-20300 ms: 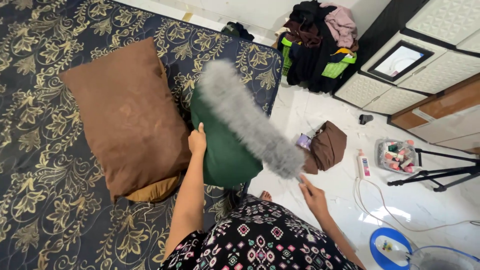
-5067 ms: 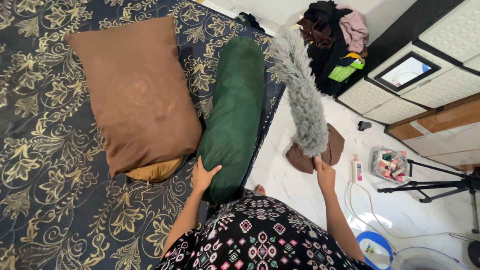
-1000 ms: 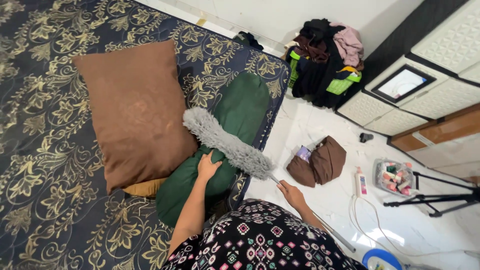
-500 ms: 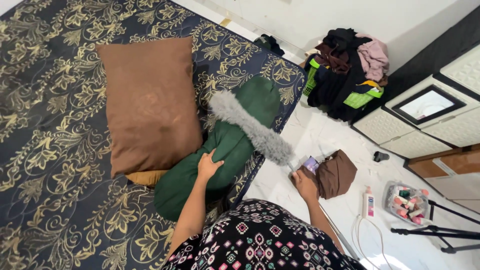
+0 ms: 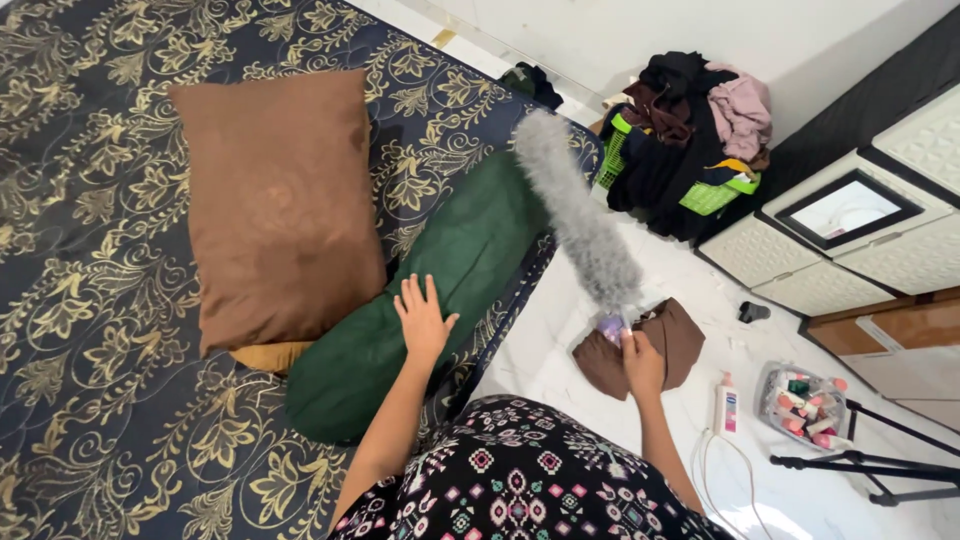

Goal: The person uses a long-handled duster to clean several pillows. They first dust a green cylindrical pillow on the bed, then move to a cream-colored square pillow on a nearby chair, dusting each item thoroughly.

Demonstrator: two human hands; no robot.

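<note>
1. The left hand lies flat, fingers spread wide, on the green bolster.
2. The bolster runs from 7 o'clock to 1 o'clock along the bed edge, just beside the brown pillow at its 9 o'clock.
3. The right hand is closed around the handle of the grey duster, held over the floor.
4. The duster's fluffy head points to 11 o'clock from that hand, its tip above the bolster's far end.
5. A brown cloth lies on the floor under the right hand; at 3 o'clock from it are a bottle and a clear box of small items.
6. A heaped laundry basket stands at 1 o'clock.
</note>
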